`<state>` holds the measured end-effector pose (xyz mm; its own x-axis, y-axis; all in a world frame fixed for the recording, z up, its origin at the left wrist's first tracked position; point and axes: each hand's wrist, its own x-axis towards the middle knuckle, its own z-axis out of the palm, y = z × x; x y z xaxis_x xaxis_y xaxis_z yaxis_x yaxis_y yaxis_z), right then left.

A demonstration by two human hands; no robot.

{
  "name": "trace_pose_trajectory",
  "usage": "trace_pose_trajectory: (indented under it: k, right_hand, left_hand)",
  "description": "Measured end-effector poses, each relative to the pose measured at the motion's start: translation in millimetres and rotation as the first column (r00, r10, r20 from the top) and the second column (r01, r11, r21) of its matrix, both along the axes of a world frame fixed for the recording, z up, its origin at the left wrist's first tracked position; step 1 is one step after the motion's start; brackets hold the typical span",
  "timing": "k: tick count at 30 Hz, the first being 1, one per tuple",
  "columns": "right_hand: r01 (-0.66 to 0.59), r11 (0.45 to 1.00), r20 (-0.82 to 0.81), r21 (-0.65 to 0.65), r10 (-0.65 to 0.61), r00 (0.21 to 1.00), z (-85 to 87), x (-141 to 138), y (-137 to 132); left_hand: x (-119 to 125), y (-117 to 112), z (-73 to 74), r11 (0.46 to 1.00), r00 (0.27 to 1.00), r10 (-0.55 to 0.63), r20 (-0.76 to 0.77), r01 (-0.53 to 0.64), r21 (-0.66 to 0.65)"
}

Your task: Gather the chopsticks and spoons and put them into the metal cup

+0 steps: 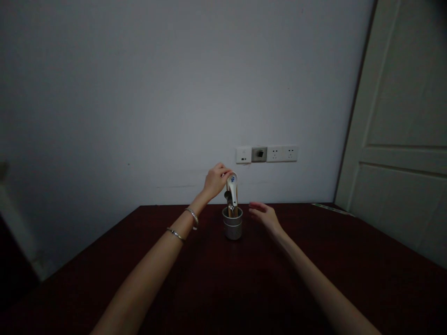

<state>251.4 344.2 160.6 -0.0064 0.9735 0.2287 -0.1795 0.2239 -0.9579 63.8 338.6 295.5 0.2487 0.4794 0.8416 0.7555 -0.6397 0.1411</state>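
My left hand (217, 180) pinches the bowl end of a white ceramic soup spoon (233, 187) with a blue mark on it. The spoon hangs handle-down just above a grey metal cylindrical holder (233, 229). Behind it in the holder stand wooden chopsticks (237, 191) and a dark metal spoon (227, 195). More metal utensils show at the rim, too small to name. To the right of the holder is my right hand (264, 216), fingers apart, touching nothing.
The holder stands on a dark red table (209, 288). Behind it the wall carries white sockets (282, 154) and a grey switch plate (259, 154). A thin patterned strip (331, 209) lies at the table's back right edge, near a pale panelled door (401, 153).
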Motion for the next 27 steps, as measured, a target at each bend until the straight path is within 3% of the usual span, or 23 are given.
trace_pose_trajectory:
  k: [5, 9, 18, 27]
  right_hand:
    - [-0.043, 0.999, 0.18, 0.004, 0.041, 0.983, -45.4, -19, 15]
    - [-0.08, 0.996, 0.196, -0.025, 0.084, 0.977, -67.3, -29, 17]
    - [-0.141, 0.988, 0.219, 0.06, 0.125, 0.968, -87.4, -38, 15]
    - [-0.135, 0.987, 0.271, 0.09, 0.106, 0.957, -93.1, -40, 14]
  left_hand:
    - [7, 15, -14.9, 0.998, 0.996, 0.06, -0.061, -0.061, -0.014]
    - [11, 18, -27.1, 0.996, 0.994, 0.078, -0.076, -0.082, -0.044]
    - [12, 26, -53.4, 0.99, 0.99, 0.112, -0.083, -0.118, -0.077]
    - [17, 15, -75.7, 0.976, 0.982, 0.089, -0.164, -0.119, -0.184]
